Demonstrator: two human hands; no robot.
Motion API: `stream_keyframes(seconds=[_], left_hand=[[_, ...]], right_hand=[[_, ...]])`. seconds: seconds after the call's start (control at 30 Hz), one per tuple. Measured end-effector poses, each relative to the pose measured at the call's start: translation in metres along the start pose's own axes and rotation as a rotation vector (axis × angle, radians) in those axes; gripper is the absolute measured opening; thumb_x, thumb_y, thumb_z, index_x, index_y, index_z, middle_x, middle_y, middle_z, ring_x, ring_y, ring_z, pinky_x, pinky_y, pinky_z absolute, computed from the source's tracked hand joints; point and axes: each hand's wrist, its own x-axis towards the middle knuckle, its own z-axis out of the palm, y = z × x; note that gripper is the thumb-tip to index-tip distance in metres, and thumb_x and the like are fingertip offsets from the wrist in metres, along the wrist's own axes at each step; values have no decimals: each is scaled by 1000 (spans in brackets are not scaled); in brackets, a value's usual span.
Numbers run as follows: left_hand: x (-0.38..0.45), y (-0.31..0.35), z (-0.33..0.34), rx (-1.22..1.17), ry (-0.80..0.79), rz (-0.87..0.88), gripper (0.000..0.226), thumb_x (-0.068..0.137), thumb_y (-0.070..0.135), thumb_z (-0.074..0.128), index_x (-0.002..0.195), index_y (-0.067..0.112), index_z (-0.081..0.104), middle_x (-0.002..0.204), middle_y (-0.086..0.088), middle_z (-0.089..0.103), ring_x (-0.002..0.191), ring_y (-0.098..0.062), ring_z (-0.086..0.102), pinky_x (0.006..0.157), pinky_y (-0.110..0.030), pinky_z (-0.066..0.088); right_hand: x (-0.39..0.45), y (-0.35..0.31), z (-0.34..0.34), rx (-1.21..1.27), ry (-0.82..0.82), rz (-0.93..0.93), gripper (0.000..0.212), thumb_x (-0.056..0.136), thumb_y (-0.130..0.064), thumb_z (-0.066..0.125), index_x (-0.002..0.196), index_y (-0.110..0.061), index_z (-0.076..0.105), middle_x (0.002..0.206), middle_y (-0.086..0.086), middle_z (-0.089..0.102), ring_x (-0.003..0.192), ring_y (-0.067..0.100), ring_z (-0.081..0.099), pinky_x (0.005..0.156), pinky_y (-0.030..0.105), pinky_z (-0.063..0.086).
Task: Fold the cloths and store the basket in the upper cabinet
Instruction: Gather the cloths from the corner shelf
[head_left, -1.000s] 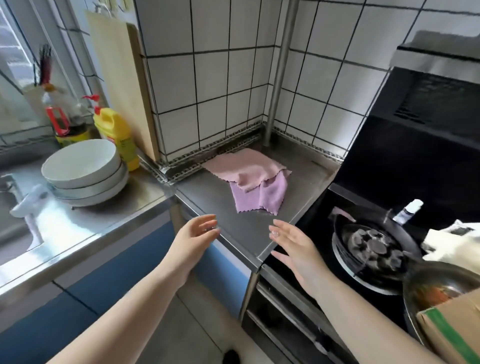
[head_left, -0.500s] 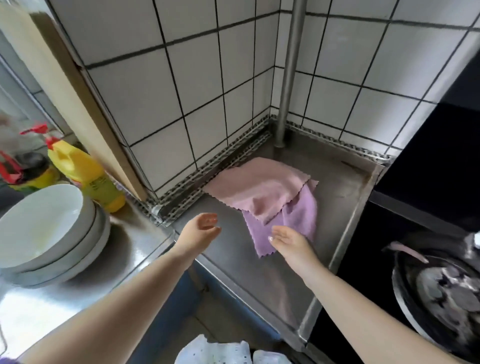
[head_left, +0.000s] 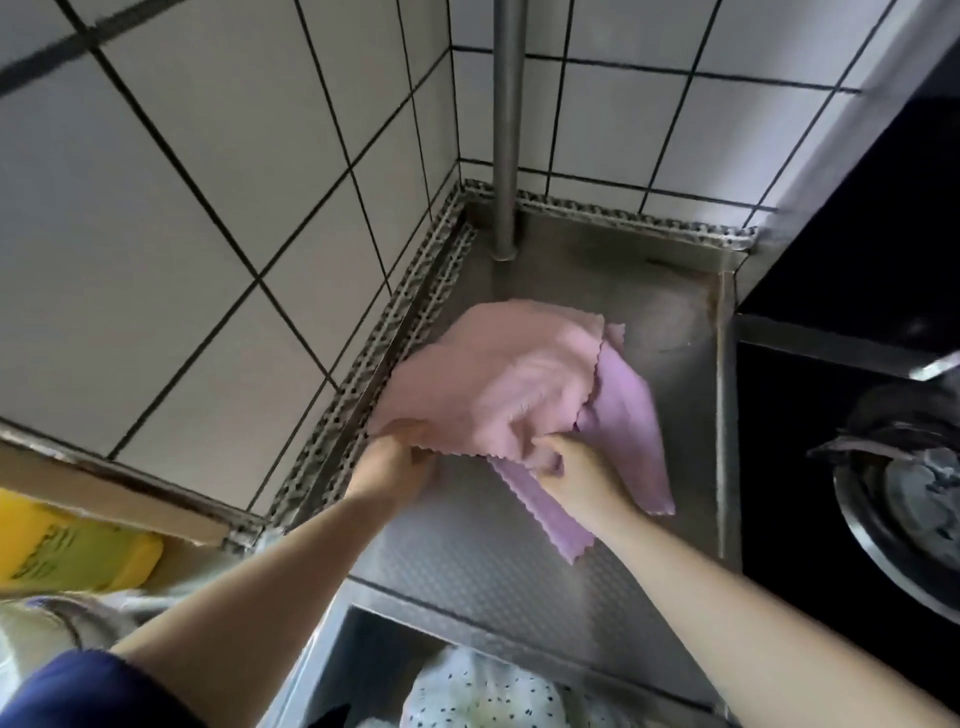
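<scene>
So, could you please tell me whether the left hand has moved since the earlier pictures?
Yes. The left hand has gone forward, away from the counter's front edge toward the tiled wall, and now pinches the near edge of the pink cloth.

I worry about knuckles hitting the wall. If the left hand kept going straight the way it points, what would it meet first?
Probably the patterned trim strip at the foot of the tiled wall. The left hand, gripping the pink cloth at its near edge, points up and slightly right; depth is unclear.
</scene>
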Motion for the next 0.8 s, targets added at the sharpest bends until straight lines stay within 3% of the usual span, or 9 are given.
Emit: stream_keyframes(seconds=[0.07, 0.17, 0.27, 0.4, 0.5, 0.57, 0.63, 0.7, 0.8], left_hand=[[10, -6, 3, 75, -48, 47, 40, 85, 16, 60, 125, 19, 59, 131, -3, 55, 117, -19, 54, 100, -24, 39], [17, -12, 5, 164, -51, 121, 37, 87, 15, 57, 124, 17, 58, 131, -3, 51, 122, -20, 45, 101, -25, 35], [22, -20, 6, 245, -55, 210, 35, 86, 17, 52, 120, 21, 60, 128, -1, 51, 120, -21, 42, 102, -31, 39], [29, -23, 7, 304, 7, 290, 22, 86, 16, 52, 102, 16, 67, 108, -3, 58, 103, -24, 51, 87, -32, 46], [33, -19, 4, 314, 72, 322, 15, 85, 14, 52, 91, 10, 66, 92, -6, 63, 87, -28, 57, 74, -34, 48], [34, -13, 0, 285, 168, 333, 7, 83, 11, 56, 84, 8, 62, 73, -9, 64, 68, -30, 60, 60, -31, 45], [35, -4, -8, 273, 259, 352, 4, 84, 9, 58, 81, 6, 58, 59, -12, 60, 52, -31, 56, 55, -29, 39], [40, 5, -17, 252, 310, 382, 9, 90, 12, 53, 85, 6, 56, 59, -13, 60, 52, -32, 56, 61, -33, 46], [55, 27, -37, 169, 257, 377, 22, 97, 25, 43, 100, 9, 57, 83, -13, 67, 72, -33, 61, 68, -41, 50]], right_hand=[[5, 2, 10, -117, 9, -10, 25, 85, -17, 60, 109, -21, 64, 98, -7, 61, 90, 13, 55, 78, 24, 42], [9, 4, 18, -245, 46, -49, 21, 86, -19, 59, 106, -18, 67, 108, -4, 61, 102, 16, 54, 89, 26, 41], [14, 6, 23, -309, 76, -69, 16, 85, -16, 59, 97, -17, 70, 104, -1, 62, 99, 18, 55, 90, 28, 41], [21, 5, 20, -314, 148, -56, 18, 89, -12, 53, 85, -16, 70, 89, -2, 67, 83, 15, 57, 79, 29, 46], [20, 1, 8, -251, 197, 10, 14, 94, -16, 49, 93, -14, 63, 84, -7, 64, 73, 14, 60, 70, 28, 47], [18, -2, -9, -179, 288, 50, 11, 95, -16, 48, 96, -13, 58, 80, -3, 64, 70, 20, 62, 66, 37, 50], [15, -4, -30, -130, 419, 38, 11, 95, -16, 47, 94, -12, 57, 83, 4, 65, 75, 26, 60, 61, 34, 46], [16, -8, -57, -138, 470, 22, 12, 96, -16, 44, 95, -12, 55, 88, 9, 64, 79, 31, 58, 62, 32, 40], [21, -14, -92, -60, 461, 51, 13, 98, -19, 37, 98, -15, 49, 81, 10, 63, 73, 33, 64, 65, 39, 50]])
